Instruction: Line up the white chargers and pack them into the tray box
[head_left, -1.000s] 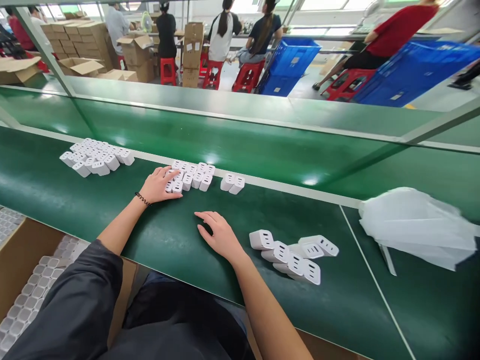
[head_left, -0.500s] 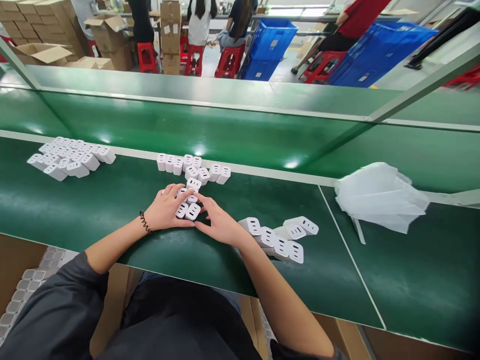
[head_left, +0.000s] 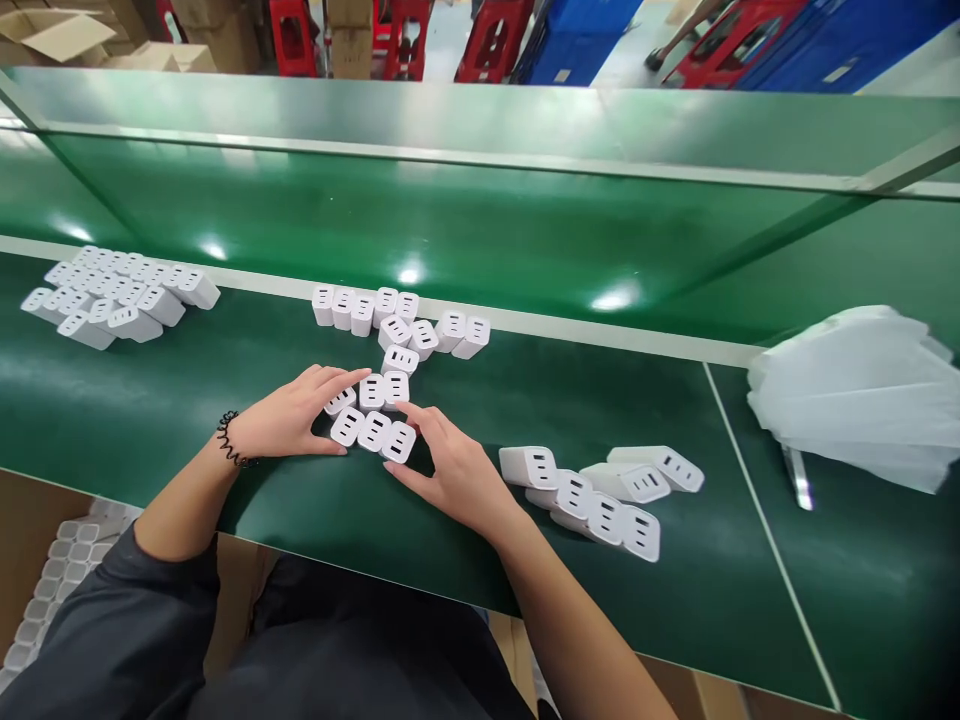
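Observation:
A small cluster of white USB chargers (head_left: 374,431) stands on the green work surface between my hands, port ends up. My left hand (head_left: 289,412) is at the left side of the cluster, thumb and fingers spread apart. One charger (head_left: 341,399) there is partly covered by its fingers. On the right side, my right hand (head_left: 450,462) is curved with thumb and fingers apart, fingertips at the edge of the nearest charger (head_left: 398,442). Neither hand is closed around a charger. Another charger (head_left: 400,360) stands just behind the cluster.
More chargers stand in a row (head_left: 362,315) at the back edge, in a large group (head_left: 112,295) at the far left, and leaning together (head_left: 604,518) at the right. A white plastic bag (head_left: 855,395) lies far right. Beyond the green panel are red stools (head_left: 491,40) and blue crates (head_left: 574,45).
My hands have drawn apart, the left moving left, uncovering more of the cluster. More chargers now show in the front row. The view has tilted downward and closer.

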